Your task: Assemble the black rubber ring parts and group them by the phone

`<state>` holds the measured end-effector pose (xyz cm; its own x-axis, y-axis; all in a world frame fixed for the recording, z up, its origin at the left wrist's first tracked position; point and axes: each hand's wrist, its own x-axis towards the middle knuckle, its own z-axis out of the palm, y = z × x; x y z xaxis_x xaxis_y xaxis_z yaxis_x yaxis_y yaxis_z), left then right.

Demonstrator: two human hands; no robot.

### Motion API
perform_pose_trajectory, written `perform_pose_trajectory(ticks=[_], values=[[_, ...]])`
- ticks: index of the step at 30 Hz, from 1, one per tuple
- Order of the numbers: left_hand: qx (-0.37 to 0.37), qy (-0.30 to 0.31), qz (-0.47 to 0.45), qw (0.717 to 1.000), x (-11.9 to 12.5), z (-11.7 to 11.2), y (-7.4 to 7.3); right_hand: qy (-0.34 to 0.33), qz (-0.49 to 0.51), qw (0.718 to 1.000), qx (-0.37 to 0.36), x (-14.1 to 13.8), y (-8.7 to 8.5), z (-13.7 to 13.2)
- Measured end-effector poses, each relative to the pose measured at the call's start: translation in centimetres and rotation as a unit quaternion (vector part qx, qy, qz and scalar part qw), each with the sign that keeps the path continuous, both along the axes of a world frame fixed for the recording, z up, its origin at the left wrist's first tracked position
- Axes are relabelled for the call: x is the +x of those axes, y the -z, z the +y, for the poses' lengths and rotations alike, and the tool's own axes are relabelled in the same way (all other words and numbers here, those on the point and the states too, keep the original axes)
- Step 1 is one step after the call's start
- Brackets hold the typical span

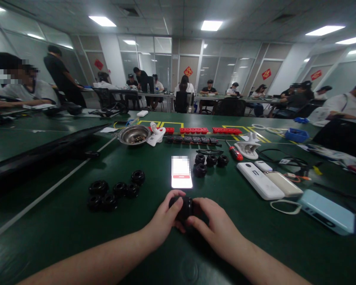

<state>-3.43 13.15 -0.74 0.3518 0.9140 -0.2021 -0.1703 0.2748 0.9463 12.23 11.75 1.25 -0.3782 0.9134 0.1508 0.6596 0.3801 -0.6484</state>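
Both of my hands meet on one small black wheel (184, 206) near the table's front edge. My left hand (163, 221) curls round its left side with the thumb on top. My right hand (216, 227) grips it from the right, fingers bent around it. Just beyond lies a lit phone (181, 172), face up. Several loose black wheels (112, 192) lie to the left. Another small group of black wheels (210, 161) sits to the right of the phone.
A metal bowl (134, 135) of small parts, a white tool (156, 134), red part strips (194, 130), a black strip (192, 139) and a red screwdriver (235, 152) lie further back. Power banks (259, 180) and cables are at right. A long black bar (44, 152) is at left. People sit around.
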Motion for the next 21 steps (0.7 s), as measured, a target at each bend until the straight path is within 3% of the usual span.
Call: perform_pose_trajectory(ticks=[5,12,18,21], values=[[-0.021,0.008,0.027,0.999,-0.02,0.41,0.21,-0.026,-0.011,0.999,0.04,0.19,-0.17,-0.29],[-0.003,0.014,0.01,1.0,-0.25,0.36,0.68,0.003,-0.017,0.997,-0.069,0.04,-0.33,0.15],[-0.011,0.008,0.044,0.999,0.06,0.4,0.21,-0.019,0.032,0.998,0.042,0.23,0.08,-0.06],[-0.017,0.001,0.054,0.998,0.25,0.42,0.06,-0.018,0.029,0.998,0.044,0.22,-0.12,-0.3]])
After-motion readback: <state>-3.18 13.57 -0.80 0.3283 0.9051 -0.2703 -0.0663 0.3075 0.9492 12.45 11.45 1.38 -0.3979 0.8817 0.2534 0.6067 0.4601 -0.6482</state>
